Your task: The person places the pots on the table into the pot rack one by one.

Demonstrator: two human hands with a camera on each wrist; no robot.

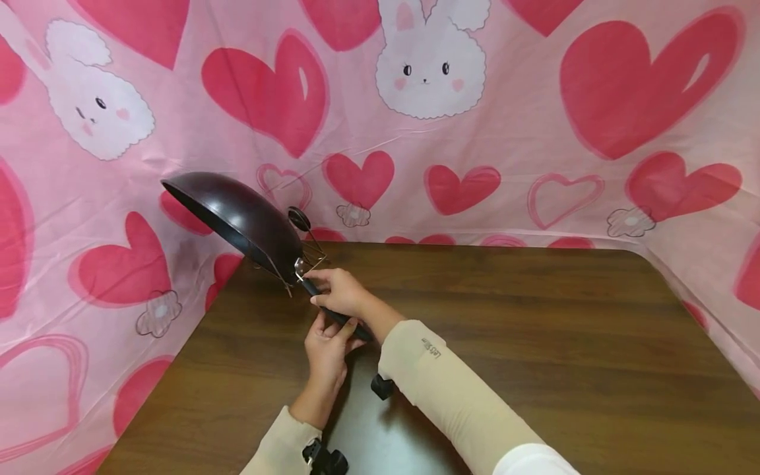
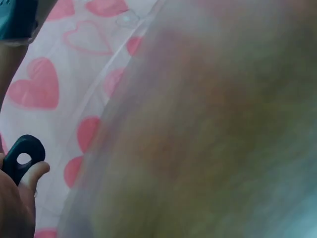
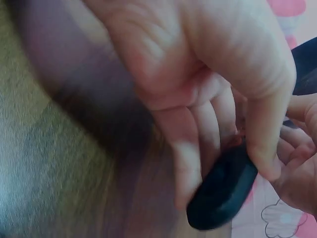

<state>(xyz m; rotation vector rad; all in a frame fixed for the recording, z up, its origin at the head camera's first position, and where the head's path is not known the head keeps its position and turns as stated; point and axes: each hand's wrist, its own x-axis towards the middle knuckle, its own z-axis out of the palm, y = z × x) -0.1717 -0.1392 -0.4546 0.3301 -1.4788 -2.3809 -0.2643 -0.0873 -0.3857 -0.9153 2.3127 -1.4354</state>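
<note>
A dark wok [image 1: 237, 208] is tilted in the head view, its rounded underside facing up and its rim toward the lower left. My right hand [image 1: 344, 293] grips the black handle [image 1: 334, 315] close to the wok. Lower down, my left hand [image 1: 328, 346] holds the handle's end from below, thumb on top. The handle end [image 2: 30, 144], with its hole, shows at the left of the left wrist view. In the right wrist view, fingers curl round the black handle [image 3: 223, 191]. The wok's inside is hidden.
Behind the wok stands a thin wire frame [image 1: 315, 256] with a round black piece [image 1: 299, 218], partly hidden. A brown wooden table [image 1: 505, 316] extends to the right. Pink cloth [image 1: 522, 99] printed with hearts and rabbits hangs around it.
</note>
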